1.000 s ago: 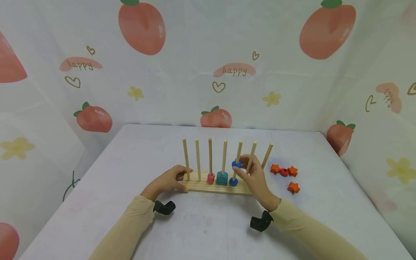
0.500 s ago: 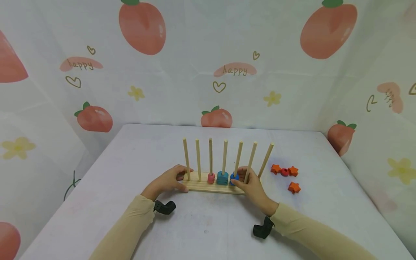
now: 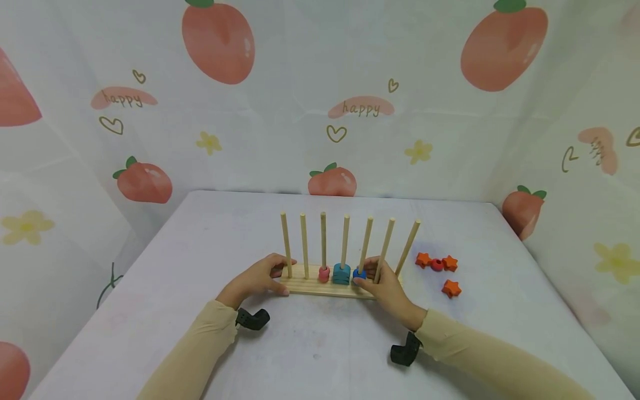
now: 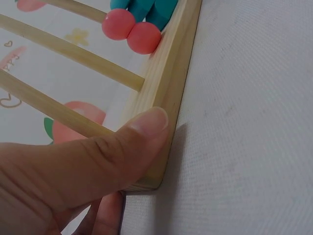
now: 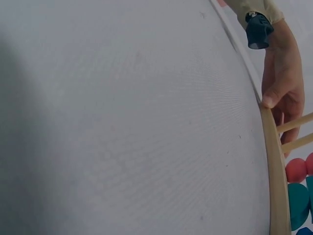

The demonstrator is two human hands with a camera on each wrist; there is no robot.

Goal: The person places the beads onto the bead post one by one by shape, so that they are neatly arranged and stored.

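Observation:
A wooden peg stand (image 3: 320, 288) with a row of upright dowels lies on the table. Its left end is gripped by my left hand (image 3: 257, 282), the thumb (image 4: 146, 127) over the front edge in the left wrist view. My right hand (image 3: 392, 291) pinches a blue bead (image 3: 359, 273) low on the fifth peg from the left; the fingers partly cover it. On the third peg sit pink round beads (image 4: 131, 30), two in the left wrist view. Teal beads (image 3: 342, 275) are stacked on the fourth peg. The stand's right end is partly hidden by my right hand.
Right of the stand lie orange star beads (image 3: 451, 288) and a red round bead (image 3: 437, 265). A patterned cloth (image 3: 280, 111) hangs behind the table (image 3: 280, 355). Tall pegs (image 3: 409, 247) rise around my right hand.
The upper blue bead has slid down the fifth peg with my right hand to the lower blue one near the base. My left hand stays on the stand's end.

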